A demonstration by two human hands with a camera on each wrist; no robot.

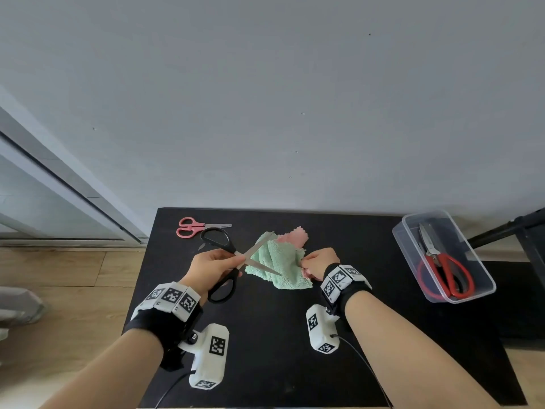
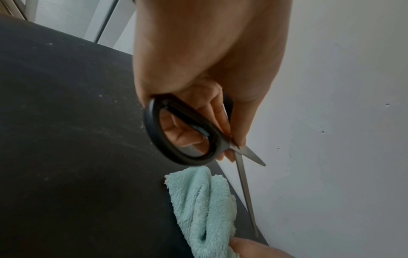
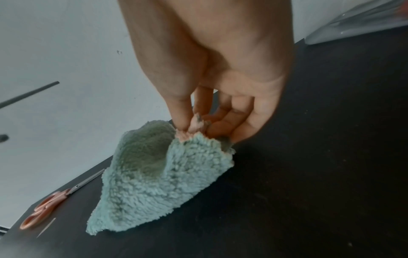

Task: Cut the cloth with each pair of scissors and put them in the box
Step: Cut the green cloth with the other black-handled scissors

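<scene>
My left hand [image 1: 216, 265] grips the black-handled scissors [image 1: 224, 261] near the pivot, blades spread wide over the left edge of the green and pink cloth [image 1: 280, 262]. In the left wrist view the black handle loop [image 2: 183, 132] hangs below my fingers and the blades [image 2: 245, 185] point down beside the cloth [image 2: 200, 206]. My right hand [image 1: 320, 262] pinches the cloth's right edge and lifts it off the table; the right wrist view shows thumb and fingers [image 3: 183, 113] closed on the cloth [image 3: 159, 176]. Pink scissors [image 1: 196, 227] lie at the table's back left. Red scissors [image 1: 442, 267] lie in the clear box [image 1: 439, 228].
The black table [image 1: 280, 335] stands against a grey wall. The clear box sits at its right edge, beside a dark stand [image 1: 507, 228]. Pink scissors [image 3: 44, 207] show at the left in the right wrist view. Wooden floor [image 1: 59, 278] lies to the left.
</scene>
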